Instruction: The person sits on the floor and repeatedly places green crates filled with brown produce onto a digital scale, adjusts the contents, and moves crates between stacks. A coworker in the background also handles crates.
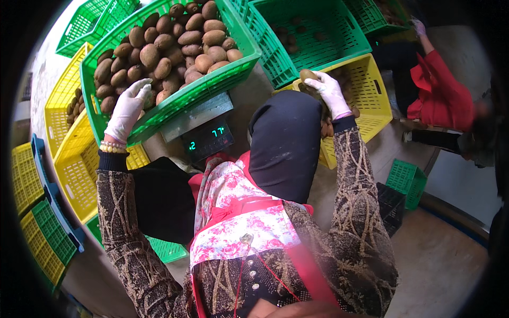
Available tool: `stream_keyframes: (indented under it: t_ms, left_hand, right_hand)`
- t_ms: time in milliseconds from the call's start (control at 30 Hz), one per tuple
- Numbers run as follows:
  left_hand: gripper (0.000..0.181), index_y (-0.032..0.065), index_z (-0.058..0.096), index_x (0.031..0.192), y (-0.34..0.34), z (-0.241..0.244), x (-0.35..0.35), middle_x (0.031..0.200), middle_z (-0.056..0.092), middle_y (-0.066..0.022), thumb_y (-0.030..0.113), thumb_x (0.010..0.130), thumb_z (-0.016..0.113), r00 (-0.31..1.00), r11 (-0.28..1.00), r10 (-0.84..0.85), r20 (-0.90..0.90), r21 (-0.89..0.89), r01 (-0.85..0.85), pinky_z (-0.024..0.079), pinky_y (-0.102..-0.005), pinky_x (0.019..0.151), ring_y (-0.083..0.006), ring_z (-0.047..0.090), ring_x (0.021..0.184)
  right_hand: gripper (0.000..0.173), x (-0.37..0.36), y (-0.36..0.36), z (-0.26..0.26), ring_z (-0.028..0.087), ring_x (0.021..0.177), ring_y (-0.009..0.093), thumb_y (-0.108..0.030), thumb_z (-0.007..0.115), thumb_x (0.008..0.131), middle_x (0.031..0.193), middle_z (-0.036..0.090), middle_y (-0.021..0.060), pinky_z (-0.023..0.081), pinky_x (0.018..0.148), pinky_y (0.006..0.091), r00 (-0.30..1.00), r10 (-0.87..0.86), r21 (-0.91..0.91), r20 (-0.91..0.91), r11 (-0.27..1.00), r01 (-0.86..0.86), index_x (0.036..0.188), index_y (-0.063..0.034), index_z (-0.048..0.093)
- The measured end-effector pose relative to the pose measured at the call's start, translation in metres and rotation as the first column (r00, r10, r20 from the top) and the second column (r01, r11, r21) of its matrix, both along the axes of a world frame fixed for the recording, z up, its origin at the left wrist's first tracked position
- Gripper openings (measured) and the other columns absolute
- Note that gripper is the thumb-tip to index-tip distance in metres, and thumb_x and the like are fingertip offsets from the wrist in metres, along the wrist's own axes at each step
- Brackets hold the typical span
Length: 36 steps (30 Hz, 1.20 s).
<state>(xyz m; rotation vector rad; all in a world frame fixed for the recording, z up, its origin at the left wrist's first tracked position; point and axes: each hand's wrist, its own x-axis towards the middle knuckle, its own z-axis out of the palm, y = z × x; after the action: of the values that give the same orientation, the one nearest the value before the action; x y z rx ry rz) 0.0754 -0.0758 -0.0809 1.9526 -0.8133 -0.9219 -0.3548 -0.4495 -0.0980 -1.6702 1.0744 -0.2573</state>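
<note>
A green plastic crate (187, 95) full of brown kiwifruit (149, 55) rests on a metal-topped scale (199, 117) with a lit digital display (208, 139). My left hand (129, 107), in a white glove, is over the crate's near left part, its fingers beside the fruit; whether it touches any is unclear. My right hand (328, 92), also gloved, holds one kiwifruit (308, 75) between thumb and fingers. It is above a yellow crate (368, 99), where more kiwifruit lie, partly hidden by my hand and sleeve.
Another green crate (330, 59) with some kiwifruit stands beyond the yellow one. Yellow crates (79, 175) are at the left, near stacked crates (30, 179). A co-worker in red (441, 93) is at the right, near a small green crate (407, 179) and a black crate (389, 204).
</note>
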Motion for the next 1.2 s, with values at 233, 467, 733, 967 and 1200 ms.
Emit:
stream_keyframes:
  t_ms: [233,467,733,967,1200]
  left_hand:
    - [0.032,0.0036,0.066,0.133,0.008,-0.005,0.001,0.116,0.071,-0.0028,0.020,0.107,0.058,0.997,0.997,0.059,-0.047,-0.039,-0.061,0.052,-0.0258,0.089,-0.0094,0.065,0.100]
    - [0.034,0.0039,0.065,0.135,0.005,0.002,0.000,0.116,0.071,-0.0033,0.022,0.107,0.058,0.977,0.990,0.128,-0.168,0.075,-0.117,0.052,-0.0261,0.091,-0.0111,0.065,0.102]
    - [0.033,0.0031,0.071,0.125,-0.009,0.011,-0.006,0.115,0.075,-0.0102,0.025,0.104,0.058,0.976,1.000,-0.030,0.215,0.010,0.029,0.053,-0.0304,0.094,-0.0182,0.069,0.105]
    - [0.032,0.0096,0.073,0.117,-0.015,-0.006,-0.002,0.104,0.076,-0.0155,0.033,0.097,0.067,0.861,0.997,-0.060,0.506,0.066,0.031,0.058,-0.0395,0.084,-0.0317,0.073,0.097]
    - [0.056,0.0240,0.058,0.140,-0.057,-0.018,0.001,0.092,0.071,-0.0129,0.026,0.086,0.073,0.363,0.953,-0.293,0.884,0.299,0.042,0.058,-0.0447,0.070,-0.0337,0.072,0.085]
  right_hand:
    - [0.044,0.039,0.011,-0.003,0.066,0.095,0.013,-0.021,0.083,0.085,0.108,0.073,0.0066,0.053,0.086,0.0294,0.996,-0.065,0.070,0.066,0.996,0.060,0.121,0.0006,0.070]
    - [0.045,0.012,0.021,-0.012,0.066,0.099,0.012,-0.023,0.080,0.089,0.109,0.072,0.0058,0.052,0.090,0.0271,0.984,-0.074,0.176,0.165,0.983,0.044,0.124,0.0026,0.068]
    - [0.042,-0.050,0.013,0.005,0.068,0.105,0.014,-0.017,0.073,0.095,0.118,0.072,0.0079,0.053,0.095,0.0271,0.963,-0.223,0.111,0.149,0.972,0.208,0.131,0.0042,0.065]
    - [0.048,-0.121,-0.028,-0.048,0.060,0.102,0.007,-0.022,0.071,0.099,0.120,0.066,0.0006,0.047,0.090,0.0223,0.989,-0.106,0.004,-0.106,0.994,0.107,0.142,-0.0017,0.061]
    - [0.045,-0.096,-0.022,-0.030,0.062,0.100,0.010,-0.018,0.068,0.101,0.128,0.066,0.0045,0.050,0.092,0.0247,0.991,-0.080,0.105,-0.104,0.990,0.091,0.143,-0.0027,0.059]
